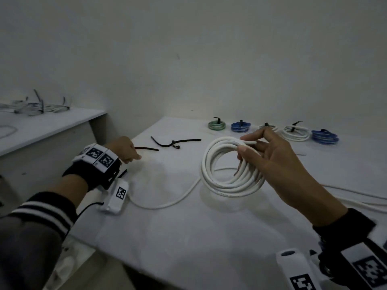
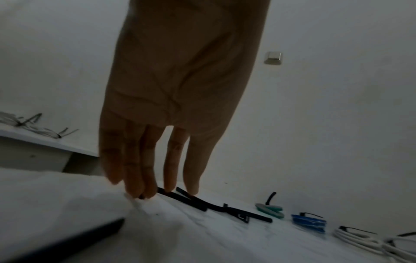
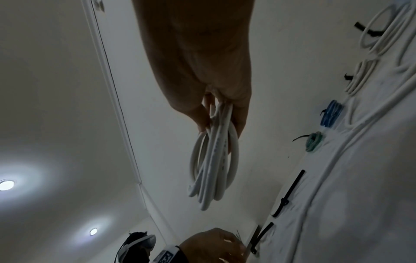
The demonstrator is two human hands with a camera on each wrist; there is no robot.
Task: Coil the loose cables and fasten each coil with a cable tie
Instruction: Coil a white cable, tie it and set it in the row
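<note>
Right hand [image 1: 278, 164] grips white coil [image 1: 228, 166] above bench [image 1: 188, 227]; left hand [image 1: 125, 151], fingers extended, touches black tie [image 1: 146, 148].

The big coil [image 1: 230, 166] in the middle of the head view is showing white, and so is the table [image 1: 188, 227] under it. The loose ties [image 1: 176, 142] lying at the centre left are looking black. Along the upper right, a row of small coils is showing green [image 1: 217, 125], blue [image 1: 240, 126], white [image 1: 296, 132], then blue again [image 1: 324, 137], each with a black tie on it. At the lower left, a sleeve [image 1: 44, 214] is showing black and white stripes. The wrist band [image 1: 98, 156] beside it is showing black and white square patterns.
</note>
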